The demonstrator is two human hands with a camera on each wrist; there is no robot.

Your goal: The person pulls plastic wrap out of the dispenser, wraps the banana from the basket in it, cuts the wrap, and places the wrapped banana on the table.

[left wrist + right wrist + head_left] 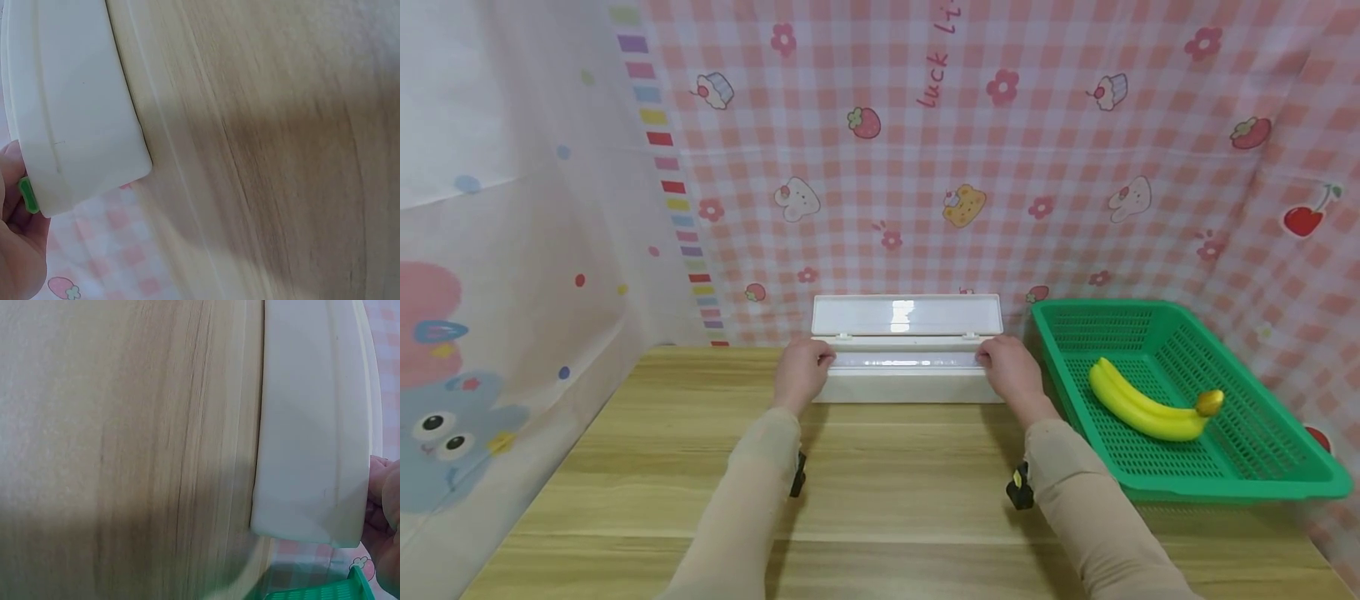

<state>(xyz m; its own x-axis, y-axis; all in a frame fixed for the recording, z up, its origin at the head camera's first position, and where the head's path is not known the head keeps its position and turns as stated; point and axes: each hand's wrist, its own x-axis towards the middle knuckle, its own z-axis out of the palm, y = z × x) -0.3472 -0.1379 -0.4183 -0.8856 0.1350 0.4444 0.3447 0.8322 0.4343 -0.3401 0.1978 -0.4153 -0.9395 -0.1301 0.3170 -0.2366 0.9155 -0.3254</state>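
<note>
A long white cling film dispenser (910, 390) stands at the back of the table, its lid (857, 315) tipped up against the cloth. Shiny clear cling film (910, 360) stretches across its opening. At the left end, my left hand (801, 373) pinches the film's edge between thumb and curled fingers. My right hand (1013, 377) does the same at the right end. A small green tab (28, 195) shows beside the left fingers in the left wrist view. From the right wrist, the dispenser's body (306, 425) hides part of the right fingertips.
To the right, a green plastic basket (1232, 487) holds yellow bananas (1150, 412), close to my right forearm. A pink checked cloth (887, 167) hangs right behind the dispenser. The wooden table (902, 500) extends in front, under both forearms.
</note>
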